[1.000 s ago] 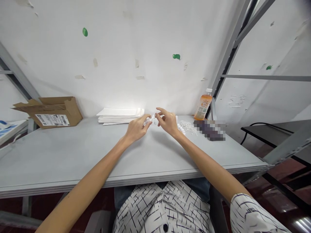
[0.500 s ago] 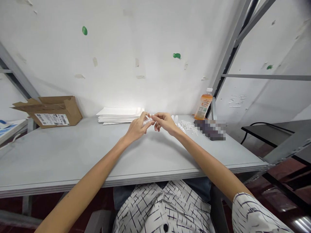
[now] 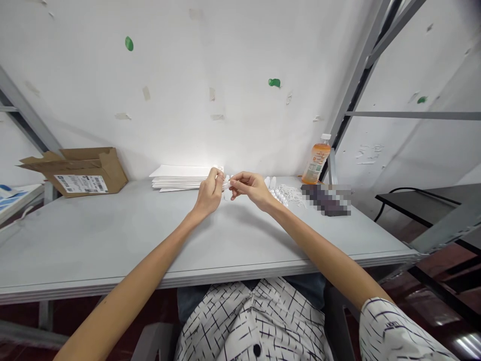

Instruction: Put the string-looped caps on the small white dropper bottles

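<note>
My left hand (image 3: 209, 193) and my right hand (image 3: 252, 190) meet above the middle of the grey table. Between their fingertips is a small clear-and-white plastic piece (image 3: 226, 184), largely covered by the fingers, so its exact kind is unclear. The left fingers are curled closed around its left end. My right thumb and forefinger pinch the other end. Just right of my right hand lie several small white pieces (image 3: 278, 194) and a heap of thin white cords (image 3: 293, 195). Behind my left hand is a stack of white flat sheets or boxes (image 3: 180, 176).
An open cardboard box (image 3: 84, 173) with a label stands at the left. At the back right are a bottle of orange drink (image 3: 316, 160) and a dark, pixelated object (image 3: 326, 199). The table (image 3: 112, 240) backs onto a white wall (image 3: 240, 60), with metal frame posts at both sides.
My left hand has turned, its fingers now curled more upright around the plastic piece. My right hand has shifted slightly left. More of the white pieces on the right shows.
</note>
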Demonstrator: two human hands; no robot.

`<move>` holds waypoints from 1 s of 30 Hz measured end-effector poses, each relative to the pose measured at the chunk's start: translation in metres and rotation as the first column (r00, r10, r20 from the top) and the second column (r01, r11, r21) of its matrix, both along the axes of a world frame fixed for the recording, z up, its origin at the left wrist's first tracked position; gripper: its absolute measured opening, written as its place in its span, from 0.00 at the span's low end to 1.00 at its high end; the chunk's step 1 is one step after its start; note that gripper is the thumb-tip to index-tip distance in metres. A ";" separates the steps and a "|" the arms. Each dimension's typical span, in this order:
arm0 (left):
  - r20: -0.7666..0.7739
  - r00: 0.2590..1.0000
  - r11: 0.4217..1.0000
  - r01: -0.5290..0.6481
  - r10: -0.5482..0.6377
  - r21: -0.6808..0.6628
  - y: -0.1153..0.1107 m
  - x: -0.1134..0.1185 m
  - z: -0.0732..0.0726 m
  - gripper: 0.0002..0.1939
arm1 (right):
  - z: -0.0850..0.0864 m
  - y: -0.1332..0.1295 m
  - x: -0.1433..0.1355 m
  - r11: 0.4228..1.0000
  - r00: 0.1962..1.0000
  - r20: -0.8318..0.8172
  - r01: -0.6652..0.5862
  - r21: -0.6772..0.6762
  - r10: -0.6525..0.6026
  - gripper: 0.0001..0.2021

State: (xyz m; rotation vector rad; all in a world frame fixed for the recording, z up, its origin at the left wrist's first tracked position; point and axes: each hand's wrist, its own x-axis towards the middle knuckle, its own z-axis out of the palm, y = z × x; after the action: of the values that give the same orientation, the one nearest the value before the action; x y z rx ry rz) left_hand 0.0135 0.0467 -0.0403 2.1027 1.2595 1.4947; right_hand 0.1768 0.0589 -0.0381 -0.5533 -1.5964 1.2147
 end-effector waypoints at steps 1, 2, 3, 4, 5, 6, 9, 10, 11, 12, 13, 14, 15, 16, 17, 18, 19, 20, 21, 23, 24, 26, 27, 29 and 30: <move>0.022 1.000 1.000 0.014 -0.014 -0.023 0.001 0.000 0.001 0.13 | 0.000 0.000 0.000 0.999 1.000 0.008 -0.002 0.033 0.002 0.21; 0.046 0.998 0.998 0.034 -0.031 -0.054 0.002 -0.001 0.001 0.13 | -0.001 0.000 0.000 0.997 1.000 0.022 0.004 0.071 -0.006 0.20; 0.073 0.996 0.994 0.057 -0.050 -0.088 0.003 -0.002 0.001 0.13 | -0.001 0.001 -0.001 0.994 0.999 0.042 0.018 0.109 -0.023 0.19; 0.104 0.992 0.989 0.083 -0.070 -0.125 0.004 -0.002 0.002 0.13 | -0.002 0.001 -0.001 0.988 0.997 0.065 0.038 0.148 -0.048 0.18; 0.140 0.986 0.981 0.109 -0.086 -0.160 0.005 -0.002 0.002 0.13 | -0.003 0.002 -0.001 0.981 0.994 0.085 0.059 0.184 -0.076 0.18; 0.177 0.979 0.973 0.134 -0.100 -0.189 0.005 -0.003 0.002 0.13 | -0.003 0.003 0.000 0.974 0.990 0.101 0.077 0.215 -0.100 0.17; 0.272 0.953 0.951 0.198 -0.130 -0.237 0.005 -0.002 0.004 0.12 | -0.005 0.005 0.001 0.958 0.984 0.112 0.107 0.267 -0.141 0.17; 0.295 0.945 0.944 0.216 -0.138 -0.248 0.005 -0.001 0.004 0.11 | -0.005 0.005 0.001 0.954 0.982 0.112 0.113 0.276 -0.149 0.17; 0.314 0.939 0.938 0.230 -0.143 -0.261 0.004 -0.001 0.005 0.11 | -0.006 0.006 0.001 0.951 0.981 0.116 0.120 0.285 -0.159 0.16; 0.330 0.933 0.931 0.241 -0.145 -0.275 0.003 0.000 0.006 0.11 | -0.006 0.006 0.001 0.946 0.977 0.122 0.130 0.296 -0.173 0.15; 0.341 0.929 0.923 0.250 -0.144 -0.291 0.002 0.000 0.007 0.10 | -0.006 0.005 0.001 0.940 0.973 0.131 0.142 0.309 -0.190 0.14; 0.349 0.926 0.917 0.255 -0.141 -0.306 0.001 0.000 0.008 0.10 | -0.007 0.005 0.001 0.934 0.968 0.141 0.155 0.323 -0.209 0.12; 0.353 0.925 0.911 0.260 -0.140 -0.320 0.000 0.001 0.009 0.10 | -0.007 0.004 0.001 0.926 0.961 0.152 0.167 0.340 -0.229 0.10; 0.357 0.924 0.906 0.265 -0.139 -0.331 0.000 0.001 0.009 0.10 | -0.007 0.004 0.001 0.917 0.955 0.160 0.179 0.357 -0.248 0.08; 0.361 0.922 0.901 0.271 -0.141 -0.340 0.000 0.001 0.010 0.09 | -0.007 0.004 0.001 0.907 0.950 0.165 0.189 0.375 -0.266 0.07; 0.364 0.920 0.895 0.278 -0.144 -0.348 -0.001 0.001 0.010 0.09 | -0.007 0.003 0.001 0.897 0.944 0.169 0.196 0.396 -0.282 0.06; 0.368 0.918 0.891 0.283 -0.146 -0.354 -0.001 0.001 0.010 0.09 | -0.008 0.003 0.001 0.884 0.939 0.171 0.204 0.421 -0.298 0.05; 0.371 0.917 0.889 0.288 -0.149 -0.356 -0.001 0.002 0.010 0.09 | -0.008 0.003 0.001 0.868 0.933 0.170 0.212 0.449 -0.316 0.05; 0.373 0.916 0.888 0.291 -0.151 -0.356 -0.001 0.002 0.009 0.09 | -0.008 0.002 0.001 0.850 0.928 0.168 0.219 0.479 -0.334 0.04; 0.373 0.915 0.891 0.292 -0.154 -0.347 0.000 0.002 0.009 0.09 | -0.007 0.001 0.001 0.817 0.918 0.164 0.227 0.529 -0.361 0.03; 0.370 0.916 0.895 0.290 -0.157 -0.340 0.000 0.002 0.008 0.09 | -0.007 0.001 0.002 0.809 0.915 0.164 0.227 0.543 -0.367 0.03; 0.354 0.922 0.904 0.280 -0.159 -0.324 0.000 0.002 0.007 0.09 | -0.005 0.000 0.002 0.814 0.917 0.165 0.226 0.534 -0.363 0.03; 0.340 0.927 0.910 0.270 -0.158 -0.314 0.001 0.002 0.007 0.09 | -0.005 -0.001 0.002 0.827 0.920 0.164 0.229 0.514 -0.356 0.04; 0.304 0.940 0.925 0.246 -0.155 -0.290 0.002 0.001 0.005 0.09 | -0.003 -0.001 0.003 0.863 0.927 0.164 0.233 0.449 -0.336 0.06; 0.283 0.947 0.931 0.235 -0.155 -0.278 0.002 0.000 0.005 0.10 | -0.003 -0.001 0.003 0.883 0.932 0.172 0.227 0.412 -0.320 0.07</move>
State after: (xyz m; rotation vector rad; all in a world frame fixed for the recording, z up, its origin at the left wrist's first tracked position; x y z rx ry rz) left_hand 0.0138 0.0489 -0.0358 1.7151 1.0710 1.3323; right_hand 0.1796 0.0578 -0.0412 -0.6579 -1.8265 0.6123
